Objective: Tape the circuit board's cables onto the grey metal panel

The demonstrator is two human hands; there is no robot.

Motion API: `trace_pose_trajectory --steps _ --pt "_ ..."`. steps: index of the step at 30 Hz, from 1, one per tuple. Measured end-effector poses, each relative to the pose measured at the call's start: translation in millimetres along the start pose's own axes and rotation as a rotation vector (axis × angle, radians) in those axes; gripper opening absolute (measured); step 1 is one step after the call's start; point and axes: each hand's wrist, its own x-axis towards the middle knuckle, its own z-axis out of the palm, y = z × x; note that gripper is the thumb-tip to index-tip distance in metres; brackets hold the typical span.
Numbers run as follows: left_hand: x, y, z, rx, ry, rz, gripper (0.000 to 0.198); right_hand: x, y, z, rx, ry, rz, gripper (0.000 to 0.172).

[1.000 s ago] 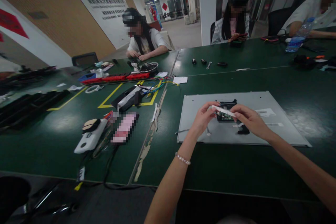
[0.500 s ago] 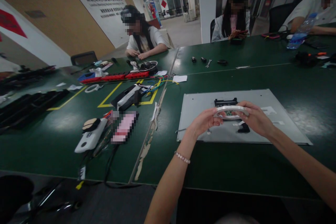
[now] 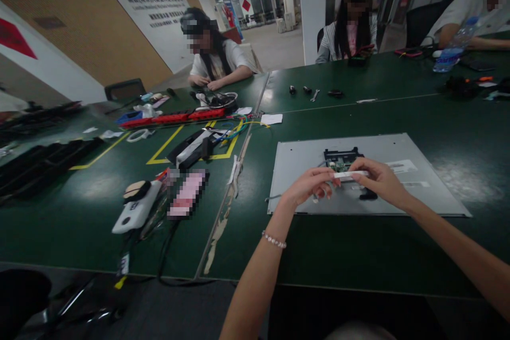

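Note:
Both my hands hold a thin white roll of tape (image 3: 350,175), seen nearly edge-on above a flat grey panel (image 3: 303,156). My left hand (image 3: 313,183) pinches its left end, some fingers curled below it. At its right end, my right hand (image 3: 378,180) grips it between thumb and fingers. Just behind the roll, a green circuit board in a black frame (image 3: 342,153) sits on the panel, partly hidden by my hands. A small black piece (image 3: 368,196) lies on the panel beneath my right hand. Pale labels (image 3: 402,166) are stuck to the panel's right part.
Left of the panel lie a pixelated phone (image 3: 188,194), a white device (image 3: 137,206) and a black-and-white bundle (image 3: 195,147). Red trays (image 3: 173,118) stand farther back. A small wrench (image 3: 314,95) and a water bottle (image 3: 454,48) are across the green table, where several people sit.
The roll of tape has tilted from showing its open ring to nearly edge-on. My hands have moved slightly, and more of the circuit board shows behind them.

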Motion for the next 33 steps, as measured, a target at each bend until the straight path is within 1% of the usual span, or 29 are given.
trace_pose_trajectory --steps 3,7,9,11,13,15,16,17,18,19,20,21,23,25,28,31,33 --pt "-0.5 -1.1 -1.3 0.043 0.012 0.068 0.029 -0.2 -0.1 0.2 -0.010 0.003 -0.018 0.023" --pt "-0.3 -2.7 -3.1 0.099 0.008 0.142 0.029 -0.9 0.2 -1.0 0.054 -0.063 -0.020 0.025" --pt "-0.4 -1.6 -1.5 0.107 0.010 0.170 0.028 -1.5 -1.1 -1.5 0.084 -0.081 -0.008 0.026" --pt "-0.7 1.0 2.3 0.115 0.047 0.200 0.025 -2.4 -3.3 -1.9 0.090 -0.072 0.005 0.026" --pt "-1.0 4.3 7.4 0.145 0.150 0.251 0.030 -3.3 -5.7 -2.3 0.059 -0.030 0.003 0.026" --pt "-1.2 7.1 11.8 0.214 0.324 0.332 0.038 -4.2 -7.9 -2.4 -0.011 0.039 -0.030 0.026" --pt "-1.3 7.9 13.2 0.264 0.419 0.376 0.039 -4.5 -8.8 -2.3 -0.062 0.075 -0.057 0.026" --pt "-1.3 8.3 14.0 0.323 0.500 0.416 0.037 -4.7 -9.5 -2.0 -0.120 0.109 -0.090 0.026" --pt "-1.3 8.2 14.3 0.390 0.553 0.448 0.033 -4.8 -9.9 -1.6 -0.181 0.139 -0.126 0.025" --pt "-1.2 7.9 14.1 0.462 0.568 0.470 0.026 -4.7 -9.9 -1.0 -0.244 0.164 -0.164 0.025" --pt "-1.1 7.3 13.8 0.533 0.548 0.488 0.020 -4.5 -9.6 -0.4 -0.305 0.184 -0.201 0.025" --pt "-1.0 6.6 13.4 0.602 0.504 0.504 0.015 -4.1 -8.7 0.2 -0.363 0.197 -0.237 0.024" --pt "-0.5 5.0 13.2 0.731 0.402 0.543 0.016 -3.0 -5.8 1.2 -0.461 0.212 -0.309 0.023" --pt "0.1 3.5 14.0 0.831 0.333 0.591 0.019 -1.7 -1.8 1.8 -0.532 0.229 -0.375 0.022" --pt "1.0 1.5 15.7 0.895 0.310 0.620 0.020 -0.3 3.0 2.2 -0.597 0.245 -0.462 0.021" --pt "1.3 -0.1 15.7 0.891 0.322 0.609 0.023 0.1 4.2 2.7 -0.640 0.233 -0.519 0.020" --pt "1.3 -1.0 14.7 0.867 0.315 0.626 0.027 0.2 3.9 3.1 -0.658 0.237 -0.533 0.021"
